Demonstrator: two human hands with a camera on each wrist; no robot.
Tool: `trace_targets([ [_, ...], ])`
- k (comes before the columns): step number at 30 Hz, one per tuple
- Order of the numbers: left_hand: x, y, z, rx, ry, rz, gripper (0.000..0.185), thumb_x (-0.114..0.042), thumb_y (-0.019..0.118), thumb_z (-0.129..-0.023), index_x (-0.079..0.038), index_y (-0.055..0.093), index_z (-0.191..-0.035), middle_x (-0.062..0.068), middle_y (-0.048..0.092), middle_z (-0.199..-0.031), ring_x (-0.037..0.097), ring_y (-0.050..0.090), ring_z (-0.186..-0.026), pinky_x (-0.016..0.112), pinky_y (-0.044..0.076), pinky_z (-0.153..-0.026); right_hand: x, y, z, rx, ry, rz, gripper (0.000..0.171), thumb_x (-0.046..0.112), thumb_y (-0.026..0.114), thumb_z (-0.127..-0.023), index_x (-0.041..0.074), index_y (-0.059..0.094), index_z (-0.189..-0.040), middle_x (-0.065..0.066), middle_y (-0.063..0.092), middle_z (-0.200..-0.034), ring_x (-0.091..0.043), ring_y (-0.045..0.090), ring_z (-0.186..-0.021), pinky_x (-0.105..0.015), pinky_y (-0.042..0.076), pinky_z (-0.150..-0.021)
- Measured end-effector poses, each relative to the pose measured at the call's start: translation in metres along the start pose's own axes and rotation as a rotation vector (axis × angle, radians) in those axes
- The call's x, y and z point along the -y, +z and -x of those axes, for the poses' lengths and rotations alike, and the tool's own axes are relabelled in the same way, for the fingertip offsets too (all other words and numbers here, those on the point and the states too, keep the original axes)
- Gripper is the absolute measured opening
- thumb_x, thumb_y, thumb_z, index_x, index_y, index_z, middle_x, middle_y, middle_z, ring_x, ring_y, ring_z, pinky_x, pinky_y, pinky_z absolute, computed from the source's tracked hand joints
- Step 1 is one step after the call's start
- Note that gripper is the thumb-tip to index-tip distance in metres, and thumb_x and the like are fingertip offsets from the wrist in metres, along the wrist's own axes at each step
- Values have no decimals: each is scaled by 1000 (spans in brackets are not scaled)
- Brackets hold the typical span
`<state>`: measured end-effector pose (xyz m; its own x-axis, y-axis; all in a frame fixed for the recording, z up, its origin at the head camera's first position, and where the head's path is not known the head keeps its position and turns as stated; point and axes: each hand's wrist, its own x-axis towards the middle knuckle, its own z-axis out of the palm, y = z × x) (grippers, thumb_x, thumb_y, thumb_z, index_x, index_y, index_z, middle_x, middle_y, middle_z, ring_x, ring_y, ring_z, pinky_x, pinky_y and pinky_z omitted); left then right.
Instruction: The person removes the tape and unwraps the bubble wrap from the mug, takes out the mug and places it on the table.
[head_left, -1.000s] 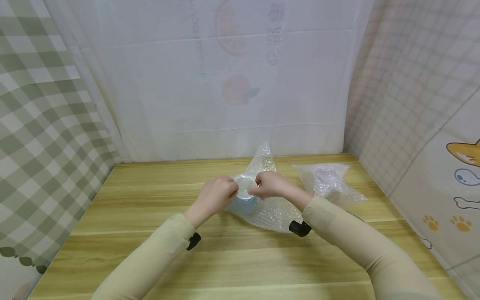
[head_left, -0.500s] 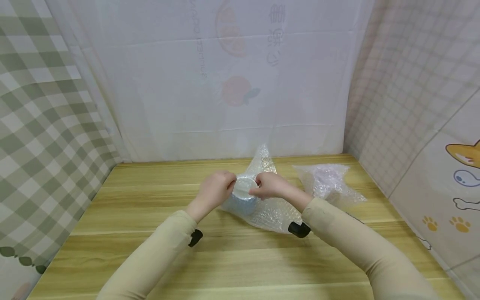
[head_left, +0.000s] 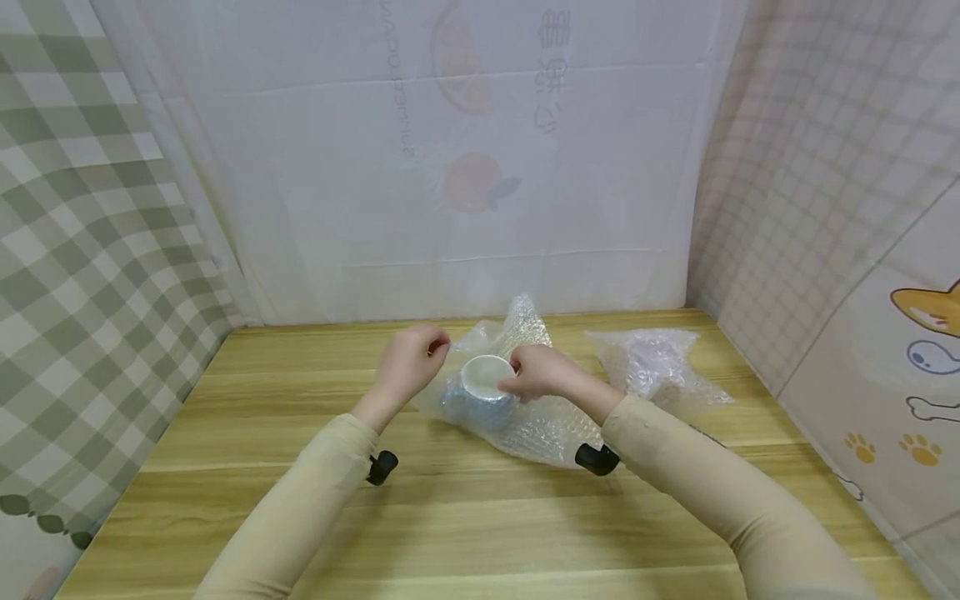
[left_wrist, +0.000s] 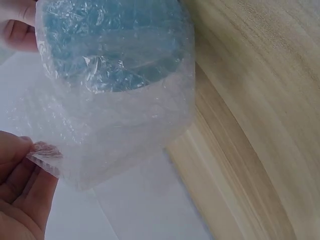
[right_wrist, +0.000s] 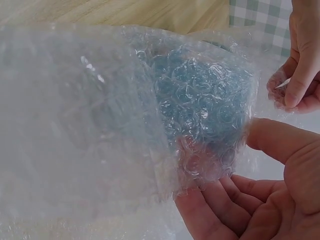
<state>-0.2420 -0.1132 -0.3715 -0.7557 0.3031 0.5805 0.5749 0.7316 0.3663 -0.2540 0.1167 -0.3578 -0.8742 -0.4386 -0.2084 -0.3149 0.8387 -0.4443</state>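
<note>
A light blue cup [head_left: 487, 408] with a pale round opening stands partly wrapped in bubble wrap [head_left: 547, 429] toward the back of the table. My right hand [head_left: 543, 371] grips the cup at its right side, thumb at the rim and fingers against the wrap. To the left, my left hand [head_left: 405, 367] pinches a corner of the wrap between thumb and fingers and stretches it away from the cup. The left wrist view has the blue side [left_wrist: 115, 45] showing through the film, with the pulled sheet [left_wrist: 115, 130] hanging beyond it.
Another bubble-wrapped bundle [head_left: 652, 362], pinkish inside, lies to the right of my right hand. The wooden table [head_left: 465, 533] ends at a white cloth backdrop [head_left: 480, 283]. Checked and printed cloths hang at both sides.
My left hand has moved left from the cup's rim, drawing a flap of bubble wrap outward and uncovering more of the opening. The right hand stays at the cup.
</note>
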Motion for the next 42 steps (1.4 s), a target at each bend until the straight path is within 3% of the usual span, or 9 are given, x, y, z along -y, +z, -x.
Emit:
trace_targets([
  [6, 7, -3, 0, -9, -74, 36, 6, 1, 69, -86, -4, 71, -84, 7, 71, -82, 22, 67, -75, 38, 56, -68, 1, 0, 1, -2, 8, -43, 25, 26, 74, -88, 7, 58, -82, -1, 66, -65, -15, 66, -60, -27, 49, -56],
  [19, 23, -8, 4, -5, -210, 81, 6, -2, 68, -89, -3, 73, -90, 9, 71, -85, 24, 66, -77, 41, 55, -71, 0, 1, 0, -20, -20, -24, 26, 25, 74, -86, 8, 56, -79, 0, 64, -65, -13, 62, -60, -27, 46, -56],
  [31, 51, -11, 9, 0, -490, 171, 9, -6, 65, -92, -2, 71, -96, 11, 69, -88, 25, 64, -77, 36, 52, -67, -1, 3, -2, -24, -17, -4, 27, 25, 75, -86, 8, 56, -78, -1, 62, -65, -14, 60, -60, -27, 45, -56],
  [35, 62, -12, 11, -2, -531, 148, 8, -5, 64, -91, -2, 70, -95, 12, 69, -86, 26, 64, -75, 34, 51, -63, -1, 3, -2, -24, -17, -6, 28, 25, 75, -86, 8, 56, -77, -1, 62, -66, -14, 60, -60, -27, 45, -55],
  [38, 69, -14, 12, 21, -541, 93, 9, -6, 64, -91, -1, 70, -96, 14, 69, -90, 29, 64, -80, 39, 51, -68, -1, 3, -2, -24, -20, -5, 28, 25, 75, -86, 8, 55, -78, -1, 62, -66, -14, 60, -60, -26, 45, -55],
  [42, 71, -17, 13, 89, -545, 14, 24, -10, 63, -94, 2, 65, -114, 19, 68, -107, 35, 65, -96, 47, 53, -79, -2, 2, -2, -27, -29, -4, 28, 25, 75, -87, 8, 55, -78, -1, 61, -66, -14, 59, -60, -26, 44, -56],
])
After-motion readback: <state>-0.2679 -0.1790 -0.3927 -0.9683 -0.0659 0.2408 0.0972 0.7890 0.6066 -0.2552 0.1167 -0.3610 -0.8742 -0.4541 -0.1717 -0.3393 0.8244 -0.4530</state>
